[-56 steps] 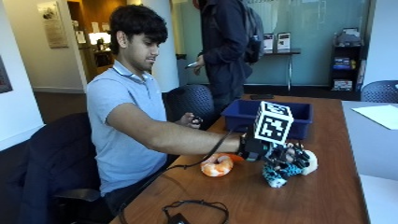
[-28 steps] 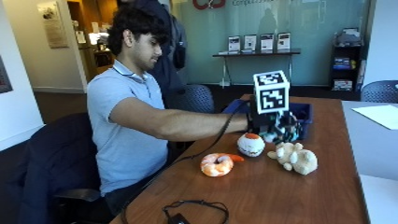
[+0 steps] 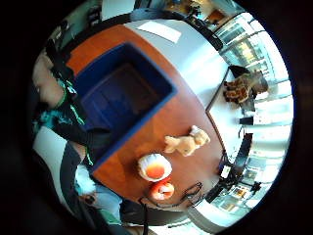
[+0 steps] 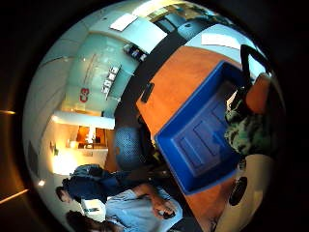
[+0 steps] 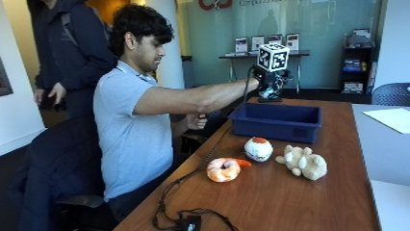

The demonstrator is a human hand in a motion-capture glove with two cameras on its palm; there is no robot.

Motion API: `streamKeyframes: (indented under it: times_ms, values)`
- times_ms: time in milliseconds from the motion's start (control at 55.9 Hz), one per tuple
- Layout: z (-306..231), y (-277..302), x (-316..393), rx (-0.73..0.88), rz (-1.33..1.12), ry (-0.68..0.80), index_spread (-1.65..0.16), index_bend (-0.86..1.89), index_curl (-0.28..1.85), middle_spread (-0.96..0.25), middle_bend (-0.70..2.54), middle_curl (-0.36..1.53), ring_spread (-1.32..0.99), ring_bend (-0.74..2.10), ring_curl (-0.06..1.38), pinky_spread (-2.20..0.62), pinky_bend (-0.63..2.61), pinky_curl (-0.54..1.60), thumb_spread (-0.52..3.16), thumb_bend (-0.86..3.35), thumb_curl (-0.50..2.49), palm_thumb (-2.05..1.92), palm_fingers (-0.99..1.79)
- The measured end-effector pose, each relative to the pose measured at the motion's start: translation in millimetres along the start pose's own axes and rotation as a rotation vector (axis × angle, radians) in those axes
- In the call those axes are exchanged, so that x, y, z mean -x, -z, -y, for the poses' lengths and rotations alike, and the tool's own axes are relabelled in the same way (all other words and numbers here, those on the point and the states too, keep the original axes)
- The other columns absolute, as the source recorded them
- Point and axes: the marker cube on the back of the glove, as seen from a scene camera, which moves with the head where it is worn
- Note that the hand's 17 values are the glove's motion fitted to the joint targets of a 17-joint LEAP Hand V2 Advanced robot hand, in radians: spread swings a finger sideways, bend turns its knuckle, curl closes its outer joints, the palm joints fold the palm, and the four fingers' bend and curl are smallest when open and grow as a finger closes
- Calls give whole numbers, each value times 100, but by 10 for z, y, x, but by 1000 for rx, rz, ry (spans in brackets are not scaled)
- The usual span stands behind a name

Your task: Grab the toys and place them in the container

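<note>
hand (image 5: 270, 83): raised above the blue container's (image 5: 276, 122) far left corner, fingers curled round a green patterned toy (image 4: 248, 131)
change: half a second ago the hand was low over the desk (image 5: 282, 197) beside the toys; now it is up over the container
on the desk: shrimp toy (image 5: 224, 169), white-and-orange toy (image 5: 259, 149), tan plush animal (image 5: 303, 162), near the container's front wall
room: container interior bare

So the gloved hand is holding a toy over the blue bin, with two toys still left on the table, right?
Not quite: three toys remain on the table, the shrimp, the white-and-orange toy and the beige plush, as the outside view shows. The hand does hold a toy above the blue bin.
</note>
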Motion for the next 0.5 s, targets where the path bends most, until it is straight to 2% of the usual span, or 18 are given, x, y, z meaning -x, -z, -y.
streamKeyframes:
  times_ms: [125, 161, 179, 215, 233, 250, 268, 304, 394, 501]
  values:
    - [68, -476, 178, 221, -12, 0, -26, 33, 41, 0, 32, 36, -23, 100, 50, -35, 93, 38, 117, 51, 86, 82, 103]
    - [34, -626, 174, 355, -36, -21, -27, 19, 39, 0, 29, 36, -24, 101, 51, -35, 100, 41, 115, 50, 87, 80, 86]
    - [11, -695, 168, 435, -46, -34, -28, 10, 37, 0, 25, 35, -24, 95, 50, -35, 105, 43, 116, 47, 86, 77, 67]
    - [-40, -802, 151, 586, -54, -55, -29, 7, 36, 1, 25, 36, -23, 93, 52, -34, 111, 45, 121, 48, 86, 74, 57]
    - [-68, -834, 135, 642, -53, -62, -30, 1, 33, 2, 14, 33, -21, 89, 50, -32, 121, 47, 129, 47, 82, 67, 36]
    - [-96, -853, 113, 681, -51, -67, -30, 2, 33, 3, 8, 32, -16, 70, 46, -27, 127, 50, 132, 39, 76, 52, -5]
    - [-124, -860, 84, 702, -51, -70, -30, 6, 36, 3, 12, 33, -14, 62, 47, -23, 131, 53, 135, 33, 71, 41, -22]
    - [-175, -845, 12, 695, -55, -75, -30, 8, 32, 4, 11, 31, -10, 44, 41, -17, 129, 49, 137, 23, 64, 22, -37]
    - [-262, -658, -253, 530, -106, -84, -30, 9, 26, 5, 9, 27, -4, 28, 29, -7, 122, 44, 140, 12, 53, 3, -34]
    - [-440, -246, -737, 353, -113, -156, -31, 12, 25, 4, 11, 25, -1, 24, 26, 0, 112, 39, 141, 6, 47, -2, -24]
